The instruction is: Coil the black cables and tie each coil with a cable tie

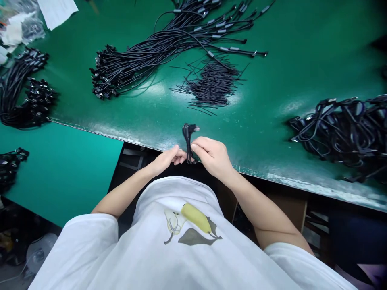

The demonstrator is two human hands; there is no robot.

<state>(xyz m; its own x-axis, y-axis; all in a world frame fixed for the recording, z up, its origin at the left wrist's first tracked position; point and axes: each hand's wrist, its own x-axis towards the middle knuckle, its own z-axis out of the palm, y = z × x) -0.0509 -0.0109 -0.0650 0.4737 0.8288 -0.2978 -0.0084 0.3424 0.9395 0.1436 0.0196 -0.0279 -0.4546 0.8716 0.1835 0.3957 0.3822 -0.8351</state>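
A folded black cable [186, 139] stands upright at the table's front edge, its loops gathered into a small bundle with plug ends at the top. My left hand [169, 158] is closed on the bundle from the left, its fingertips partly behind the loops. From the right, my right hand [214, 156] pinches with thumb and index finger close against the bundle's middle. What lies in that pinch is too small to make out. Just beyond is a pile of short thin black ties [213, 84].
Long straight cables [151, 48] lie across the green table [290, 48]. Folded cables [353, 133] are heaped at right, more cable bundles [24, 88] at left. A paper sheet [59, 12] and plastic bags [26, 26] sit at far left. A lower green surface [66, 165] adjoins.
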